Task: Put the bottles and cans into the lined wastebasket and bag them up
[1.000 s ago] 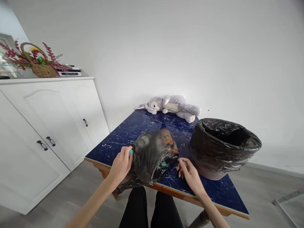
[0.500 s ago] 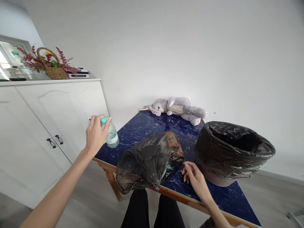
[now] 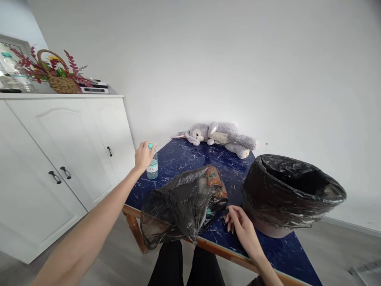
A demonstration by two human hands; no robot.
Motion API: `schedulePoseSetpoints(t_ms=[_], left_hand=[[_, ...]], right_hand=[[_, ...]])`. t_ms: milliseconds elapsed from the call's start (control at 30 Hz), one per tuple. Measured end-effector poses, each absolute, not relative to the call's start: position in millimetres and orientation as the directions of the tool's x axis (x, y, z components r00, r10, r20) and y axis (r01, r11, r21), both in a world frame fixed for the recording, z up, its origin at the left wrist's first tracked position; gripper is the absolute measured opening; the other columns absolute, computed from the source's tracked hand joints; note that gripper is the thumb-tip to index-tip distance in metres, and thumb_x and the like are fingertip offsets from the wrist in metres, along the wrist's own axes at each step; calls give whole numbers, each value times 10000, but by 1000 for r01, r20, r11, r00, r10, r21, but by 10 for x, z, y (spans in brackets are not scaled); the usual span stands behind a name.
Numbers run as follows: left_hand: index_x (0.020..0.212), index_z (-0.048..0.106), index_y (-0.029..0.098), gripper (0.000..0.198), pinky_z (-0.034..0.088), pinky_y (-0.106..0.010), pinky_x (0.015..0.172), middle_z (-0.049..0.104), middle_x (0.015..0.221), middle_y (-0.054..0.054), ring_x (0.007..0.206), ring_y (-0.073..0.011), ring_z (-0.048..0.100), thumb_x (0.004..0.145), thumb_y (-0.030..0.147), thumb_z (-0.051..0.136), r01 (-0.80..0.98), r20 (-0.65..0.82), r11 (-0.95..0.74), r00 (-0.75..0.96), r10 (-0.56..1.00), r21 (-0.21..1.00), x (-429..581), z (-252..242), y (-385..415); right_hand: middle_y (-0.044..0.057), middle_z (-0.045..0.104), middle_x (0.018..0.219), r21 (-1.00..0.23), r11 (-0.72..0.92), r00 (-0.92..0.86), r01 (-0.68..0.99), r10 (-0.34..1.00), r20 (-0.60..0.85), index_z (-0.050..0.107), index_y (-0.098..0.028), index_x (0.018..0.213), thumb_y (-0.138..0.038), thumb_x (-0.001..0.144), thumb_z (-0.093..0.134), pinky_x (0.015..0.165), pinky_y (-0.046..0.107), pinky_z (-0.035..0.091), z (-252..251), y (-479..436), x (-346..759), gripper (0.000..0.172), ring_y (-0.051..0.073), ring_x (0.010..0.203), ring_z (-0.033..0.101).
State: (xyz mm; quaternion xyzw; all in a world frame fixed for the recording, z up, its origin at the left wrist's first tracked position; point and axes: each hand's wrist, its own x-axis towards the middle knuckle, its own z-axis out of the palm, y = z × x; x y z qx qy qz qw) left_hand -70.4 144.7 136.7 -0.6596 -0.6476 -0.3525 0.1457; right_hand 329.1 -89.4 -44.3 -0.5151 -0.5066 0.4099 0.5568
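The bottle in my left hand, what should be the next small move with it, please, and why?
Probably loosen the left hand and release the bottle: it looks upright, its base seemingly on the blue table, beside the black plastic bag, and the fingers hold it only around the teal cap.

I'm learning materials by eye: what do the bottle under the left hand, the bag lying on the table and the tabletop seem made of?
Bottle: probably plastic, clear and smooth, its body see-through. Bag: thin black plastic film, judging by its shiny creases and contents showing through. Tabletop: glossy blue, veined white like marble; stone or imitation, I can't tell.
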Motion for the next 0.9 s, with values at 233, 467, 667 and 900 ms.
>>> schedulePoseSetpoints(t_ms=[233,467,667,900], left_hand=[[1295,607,178,525,545,-440,902,686,1269,-197,1146,-380,689,1016,616,532,956,591,-73,-115,798,284,-787,1408,1318],[1223,562,185,383,489,-334,691,675,867,-52,726,-227,666,1072,513,434,876,738,-274,-128,662,397,-901,1211,350],[936,720,233,409,503,-300,663,722,856,-45,695,-175,654,1113,467,435,723,275,-547,473,837,422,-713,811,-508],[1143,747,230,368,519,-459,1037,746,1114,-118,1073,-282,689,1125,293,386,626,152,-710,705,692,323,-124,336,-673]], right_hand=[[24,688,786,-986,151,153,63,975,159,643,-219,1167,-714,993,591,581,322,518,-392,-924,3283,527,194,598,621],[28,684,787,-988,147,166,50,974,154,648,-216,1175,-742,972,597,572,331,515,-386,-937,3288,566,203,597,618],[32,686,795,-990,129,147,60,980,137,658,-227,1170,-747,969,597,592,340,528,-373,-954,3299,561,214,622,629],[33,690,790,-988,134,150,79,978,145,663,-228,1168,-747,973,592,595,338,532,-405,-946,3311,558,213,627,632]])
